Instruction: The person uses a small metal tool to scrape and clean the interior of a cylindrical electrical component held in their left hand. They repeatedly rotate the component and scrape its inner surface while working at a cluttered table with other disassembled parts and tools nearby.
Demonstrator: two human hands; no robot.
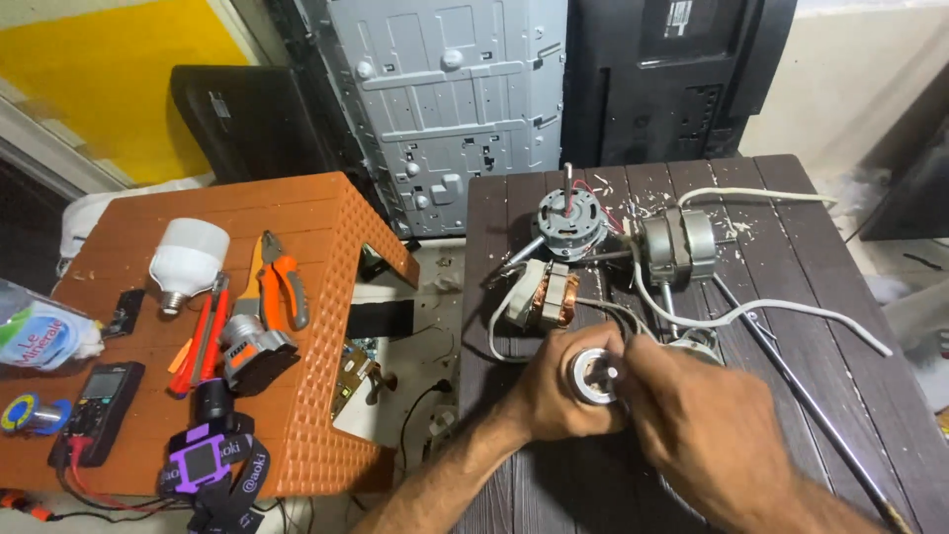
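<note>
We grip the round metal motor part (593, 378) firmly in our closed left hand (554, 396); our right hand (692, 415) pinches its centre, keeping it steady over the dark table (791, 326).

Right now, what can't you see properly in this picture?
- Round metal part, head view: the left hand and right hand wrap it, so only its face shows.
- Metal piece behind the right hand: mostly hidden by that hand.
- Plastic bottle: cut off by the left edge.
- Long metal rod: its lower end runs past the bottom edge.
</note>
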